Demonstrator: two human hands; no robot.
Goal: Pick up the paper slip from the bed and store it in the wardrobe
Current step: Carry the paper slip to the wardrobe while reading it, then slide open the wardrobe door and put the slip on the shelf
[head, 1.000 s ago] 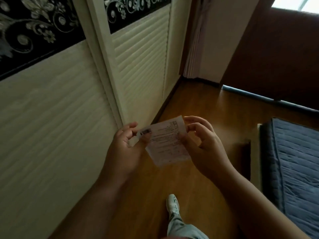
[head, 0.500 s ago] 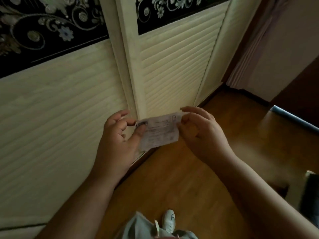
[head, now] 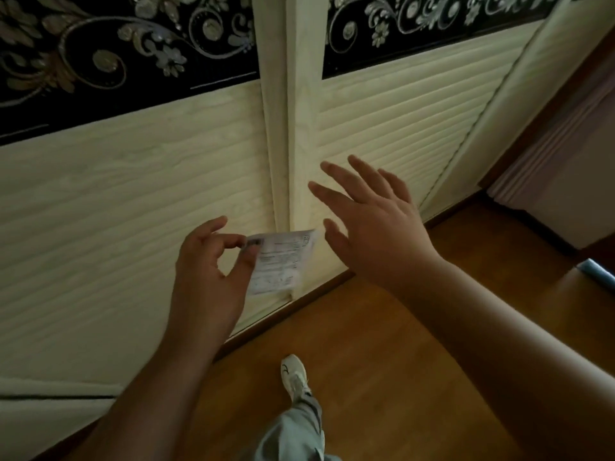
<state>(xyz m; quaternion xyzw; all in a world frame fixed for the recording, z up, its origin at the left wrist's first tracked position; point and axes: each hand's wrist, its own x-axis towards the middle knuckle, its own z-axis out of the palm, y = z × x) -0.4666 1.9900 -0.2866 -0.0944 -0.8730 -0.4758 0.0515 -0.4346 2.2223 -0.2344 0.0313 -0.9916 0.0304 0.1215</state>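
The paper slip (head: 283,261), white with small print, hangs from my left hand (head: 213,264), pinched at its left edge between thumb and fingers. My right hand (head: 369,224) is free of the slip, fingers spread, reaching toward the cream frame of the wardrobe's right sliding door (head: 392,128). The left sliding door (head: 133,201) overlaps it at the middle. Both doors look closed, so the inside of the wardrobe is hidden. The bed is out of view.
Black floral panels (head: 126,51) run across the upper part of both doors. Wooden floor (head: 366,361) lies below, with my white shoe (head: 293,374) and grey trouser leg on it. A wall corner and curtain (head: 559,154) stand at the right.
My right hand has let go of the slip and opened toward the right door. The left hand alone holds the slip. The view has turned more squarely onto the wardrobe.
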